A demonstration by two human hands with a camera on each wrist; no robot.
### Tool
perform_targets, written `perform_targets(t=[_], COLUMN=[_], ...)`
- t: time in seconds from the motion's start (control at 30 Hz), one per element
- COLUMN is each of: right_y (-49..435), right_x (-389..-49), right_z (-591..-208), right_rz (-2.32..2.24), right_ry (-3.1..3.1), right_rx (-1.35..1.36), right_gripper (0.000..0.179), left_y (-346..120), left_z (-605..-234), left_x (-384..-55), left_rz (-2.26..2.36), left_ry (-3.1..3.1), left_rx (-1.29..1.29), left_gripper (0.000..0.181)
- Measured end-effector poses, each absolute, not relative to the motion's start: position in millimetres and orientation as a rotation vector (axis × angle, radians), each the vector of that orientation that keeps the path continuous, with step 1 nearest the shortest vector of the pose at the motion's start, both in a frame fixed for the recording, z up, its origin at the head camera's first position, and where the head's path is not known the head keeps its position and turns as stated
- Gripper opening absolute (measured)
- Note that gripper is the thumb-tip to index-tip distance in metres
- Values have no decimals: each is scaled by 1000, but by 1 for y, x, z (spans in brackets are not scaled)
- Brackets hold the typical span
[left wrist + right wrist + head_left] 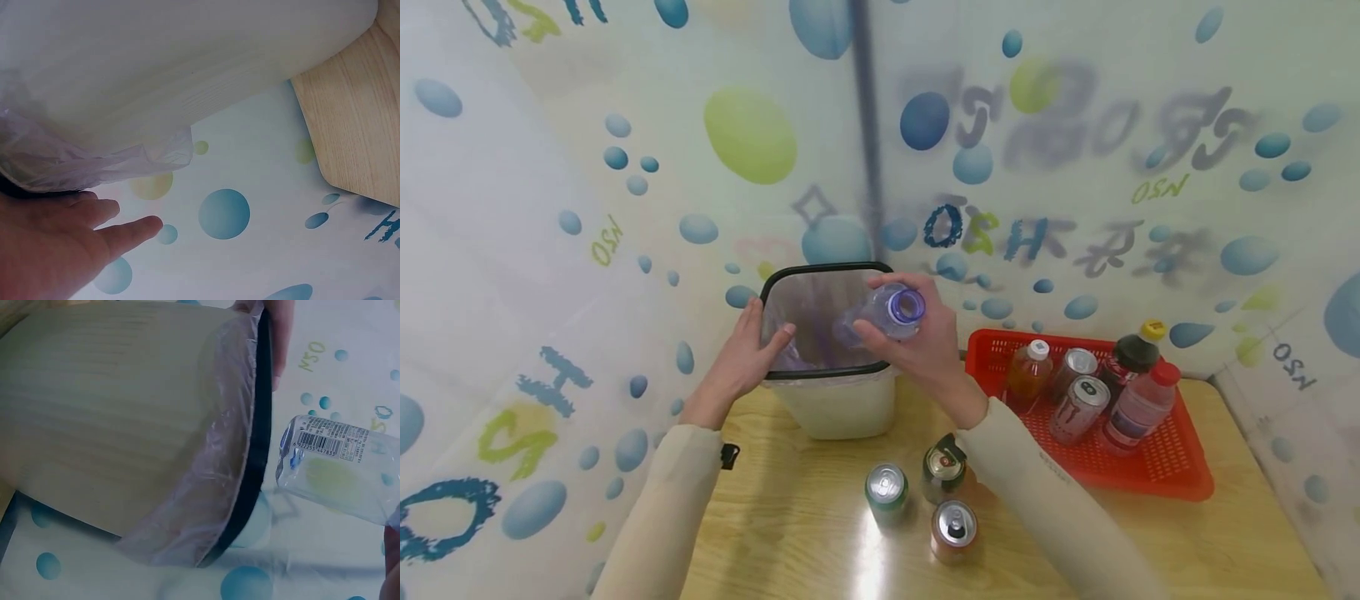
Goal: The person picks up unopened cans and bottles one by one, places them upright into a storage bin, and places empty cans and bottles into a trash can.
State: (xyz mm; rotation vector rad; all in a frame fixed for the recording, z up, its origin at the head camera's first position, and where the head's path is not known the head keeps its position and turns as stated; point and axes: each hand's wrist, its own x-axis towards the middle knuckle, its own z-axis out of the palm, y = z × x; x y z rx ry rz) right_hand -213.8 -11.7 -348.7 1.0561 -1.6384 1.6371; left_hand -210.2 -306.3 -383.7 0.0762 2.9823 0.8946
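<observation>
My right hand (pixel 925 333) grips a clear plastic bottle (pixel 868 315) with a purple, uncapped neck, its base slanting into the mouth of a trash bin (pixel 838 408). In the right wrist view the bottle (pixel 337 462) lies just beyond the bin's dark rim (pixel 257 444), its barcode showing. My left hand (pixel 745 350) holds the bin's left rim, thumb over the inside and fingers along the outside. The left wrist view shows this hand (pixel 69 240) at the rim with fingers fairly straight. A thin plastic liner (pixel 125 162) folds over the rim.
Near my right forearm stand a green can (pixel 887 492), a dark can (pixel 943 471) and an orange-red can (pixel 953 533) on the wooden table (pixel 790 533). A red basket (pixel 1180 475) at right holds several bottles and cans. Patterned sheeting (pixel 1075 167) hangs behind.
</observation>
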Motion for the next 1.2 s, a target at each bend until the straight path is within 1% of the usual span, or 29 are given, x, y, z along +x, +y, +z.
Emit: perform_targets(t=[0.1,0.3,0.53,0.9,1.2], right_y=[-20,-32,-43,-54,-58], right_x=[-221,-233,-240,-241,-242], right_z=[-351,-361,-373,-380,-382], right_rz=[1607,1590,1575,1529,1426], right_ry=[-1672,-1777,-2019,-2236,-2484], right_rx=[1063,1066,1017,863,821], right_gripper=[66,55,54,57,66], left_y=[-306,-305,-305,-306,-304], left_z=[-384,-385,-384,-384,-385], left_x=[-211,-212,-212,-211,-213], left_rz=[896,895,894,871,862], left_ry=[2987,2993,2997,2999,3008], left_rx=[69,58,56,33,28], left_gripper=[102,103,104,105,104])
